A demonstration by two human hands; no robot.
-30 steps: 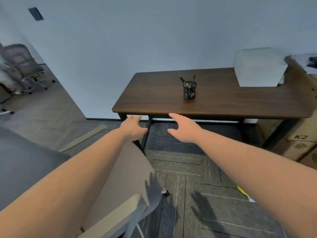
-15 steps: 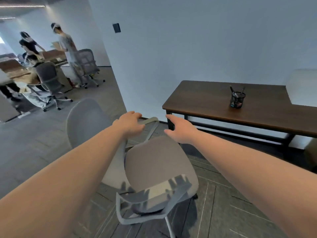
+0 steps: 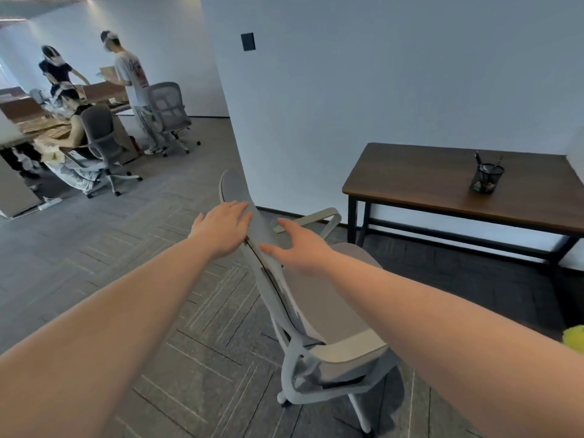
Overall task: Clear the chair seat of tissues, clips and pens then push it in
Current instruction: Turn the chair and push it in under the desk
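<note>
Fingers [image 3: 235,207] of the left hand [image 3: 221,230] are lying spread and loose against the back face of the chair backrest [image 3: 264,238], while the right hand [image 3: 300,248] is reaching open at its front face, gripping nothing. The chair seat [image 3: 322,279] is showing bare, with no tissues, clips or pens on the part in view, and is standing well apart from the surface [image 3: 442,181]. Pushing now looks risky: flat, unclenched palms could be slipping off the thin edge, or the chair could be swivelling and knocking a leg of the surface.
</note>
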